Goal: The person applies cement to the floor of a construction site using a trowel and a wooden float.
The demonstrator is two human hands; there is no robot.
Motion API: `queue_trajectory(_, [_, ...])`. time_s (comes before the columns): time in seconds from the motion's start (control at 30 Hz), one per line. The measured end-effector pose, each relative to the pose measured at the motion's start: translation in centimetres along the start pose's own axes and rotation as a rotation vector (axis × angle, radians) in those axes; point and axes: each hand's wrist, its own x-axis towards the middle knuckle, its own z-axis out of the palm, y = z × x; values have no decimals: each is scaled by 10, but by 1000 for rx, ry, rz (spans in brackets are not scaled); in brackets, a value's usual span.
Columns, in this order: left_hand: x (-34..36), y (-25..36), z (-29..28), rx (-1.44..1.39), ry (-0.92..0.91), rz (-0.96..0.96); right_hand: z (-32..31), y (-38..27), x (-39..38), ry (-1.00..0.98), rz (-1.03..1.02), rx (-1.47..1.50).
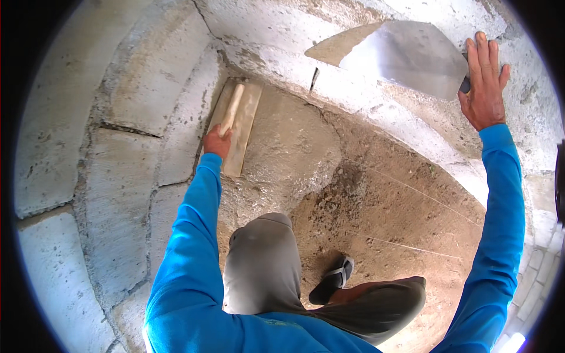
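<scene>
My left hand (218, 141) grips the wooden handle of a flat metal float (247, 112), which lies on wet grey mortar (294, 141) in the corner beside the block walls. My right hand (484, 88) rests at upper right with its fingers stretched out over the dark handle end of a broad pointed metal trowel (412, 59). That trowel's blade is against the pale, rough block surface, and its handle is mostly hidden by the hand.
Large pale blocks (123, 194) with rough joints line the left, and a whitish block ledge (376, 112) runs across the top. Below are brown dirt (406, 217), thin strings, my bent knee and a sandalled foot (335, 276). Smaller blocks (532, 276) show at far right.
</scene>
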Motion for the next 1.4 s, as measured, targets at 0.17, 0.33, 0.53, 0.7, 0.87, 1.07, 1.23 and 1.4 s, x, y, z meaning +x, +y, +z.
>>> queue_trajectory(0.17, [-19,24,22,-134,-103,40,3,0,0,16,20,36])
queue_trajectory(0.33, [-52,72,44,-112,-266,47,6,4,-4,21,9,35])
queue_trajectory(0.53, [-87,118,31,-179,-446,166,5,3,-3,-18,13,-39])
queue_trajectory(0.7, [-95,46,10,-484,-305,77,4,3,-2,-43,32,-78])
queue_trajectory(0.87, [-41,-11,-12,-174,-27,-9,5,2,-3,-56,18,-132])
queue_trajectory(1.07, [11,2,-11,-119,-41,-36,2,2,-3,-64,18,-118])
queue_trajectory(1.23, [18,-4,-17,-40,-135,44,0,-1,-2,-49,5,-73])
queue_trajectory(1.4, [-1,2,-21,-132,-161,143,0,-1,-4,-24,22,17])
